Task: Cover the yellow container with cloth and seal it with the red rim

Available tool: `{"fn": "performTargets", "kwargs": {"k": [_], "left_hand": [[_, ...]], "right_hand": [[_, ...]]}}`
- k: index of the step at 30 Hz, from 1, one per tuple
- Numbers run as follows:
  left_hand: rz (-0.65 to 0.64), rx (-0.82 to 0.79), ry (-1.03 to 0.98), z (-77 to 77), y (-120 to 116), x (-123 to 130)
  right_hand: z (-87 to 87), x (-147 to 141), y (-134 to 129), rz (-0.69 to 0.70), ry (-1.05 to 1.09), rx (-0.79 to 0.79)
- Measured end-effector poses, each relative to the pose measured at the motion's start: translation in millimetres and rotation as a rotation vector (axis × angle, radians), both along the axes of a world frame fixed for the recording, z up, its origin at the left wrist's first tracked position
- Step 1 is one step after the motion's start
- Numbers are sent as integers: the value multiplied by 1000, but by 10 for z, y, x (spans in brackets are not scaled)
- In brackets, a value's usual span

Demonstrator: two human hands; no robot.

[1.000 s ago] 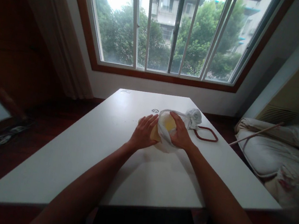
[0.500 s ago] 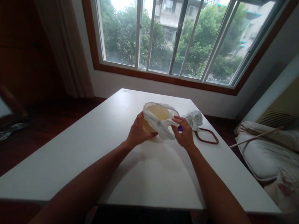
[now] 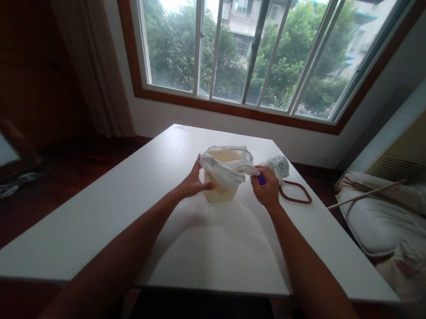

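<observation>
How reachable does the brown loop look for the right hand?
Probably yes: the brown loop lies beside the right hand with nothing visible between, though that hand grips the white bag.

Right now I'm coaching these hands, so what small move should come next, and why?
Probably have the right hand draw the edge of the bag down over the right side of the bin: it pinches that edge out past the rim, while the front hangs over the outside and the left hand grips the left side.
</observation>
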State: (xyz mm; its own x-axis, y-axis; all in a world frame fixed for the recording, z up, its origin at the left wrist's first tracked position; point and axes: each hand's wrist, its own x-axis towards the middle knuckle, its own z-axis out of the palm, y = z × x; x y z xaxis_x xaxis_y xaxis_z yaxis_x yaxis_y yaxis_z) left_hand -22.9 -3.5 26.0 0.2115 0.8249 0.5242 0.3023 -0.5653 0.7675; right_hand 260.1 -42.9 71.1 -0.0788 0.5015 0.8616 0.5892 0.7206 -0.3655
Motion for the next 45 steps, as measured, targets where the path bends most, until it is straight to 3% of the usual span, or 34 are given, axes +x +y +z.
{"fn": "performTargets", "kwargs": {"k": [3,7,12,20,25,31,34,37,40,43,45], "left_hand": [[67,166,82,213,-65,-149],[176,518,272,507,-313,-49],[229,576,424,640,-521,167],[327,632,185,731,-521,40],[358,574,201,564,-311,-180],[139,302,453,155,29,-408],[202,272,341,172,42,-436],[315,303,92,308,-39,-370],[207,258,-69,354,-113,-200],[43,199,-72,229,-117,15],[29,166,-54,112,-96,128]], "right_hand": [[10,6,-14,4,1,29],[35,-46,-67,7,5,59],[52,-106,-118,-5,34,68],[2,3,-11,-6,89,50],[-121,136,143,-29,80,39],[-378,251,331,43,-219,-237],[-344,253,313,11,-179,-299],[-211,189,218,-45,12,-253],[-147,58,127,53,76,-252],[-227,-81,95,144,42,-321],[-326,-142,106,178,9,-371]]}}
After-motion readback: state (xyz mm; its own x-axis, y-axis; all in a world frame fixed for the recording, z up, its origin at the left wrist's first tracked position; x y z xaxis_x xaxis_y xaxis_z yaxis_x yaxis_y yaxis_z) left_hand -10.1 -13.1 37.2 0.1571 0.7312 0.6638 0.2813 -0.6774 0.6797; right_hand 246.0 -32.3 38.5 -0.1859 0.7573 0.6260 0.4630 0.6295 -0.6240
